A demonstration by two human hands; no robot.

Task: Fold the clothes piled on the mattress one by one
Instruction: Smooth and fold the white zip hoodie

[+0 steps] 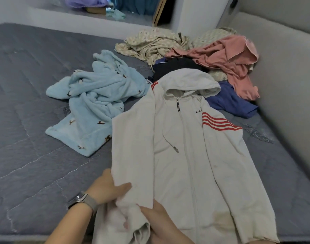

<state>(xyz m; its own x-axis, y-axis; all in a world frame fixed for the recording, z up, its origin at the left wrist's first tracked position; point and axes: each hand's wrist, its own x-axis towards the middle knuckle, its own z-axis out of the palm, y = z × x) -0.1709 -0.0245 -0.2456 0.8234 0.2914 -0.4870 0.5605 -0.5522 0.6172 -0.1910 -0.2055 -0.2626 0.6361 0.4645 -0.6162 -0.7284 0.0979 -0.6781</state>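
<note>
A white zip hoodie [184, 148] with red stripes lies face up on the grey mattress [27, 106], hood pointing away from me. My left hand [106, 187], with a watch on the wrist, pinches the hoodie's left edge near the bottom. My right hand [161, 221] grips the bunched left sleeve beside it. Behind the hoodie lies the pile: a light blue fleece garment [96, 95], a beige floral garment [150, 44], a pink top [226, 60], a dark garment [175, 66] and a blue one [230, 101].
A grey padded wall [282, 71] borders the mattress on the right. Beyond the mattress's far edge a white ledge [90, 18] carries purple and teal fabrics and a box. The mattress's near edge runs just under my forearms.
</note>
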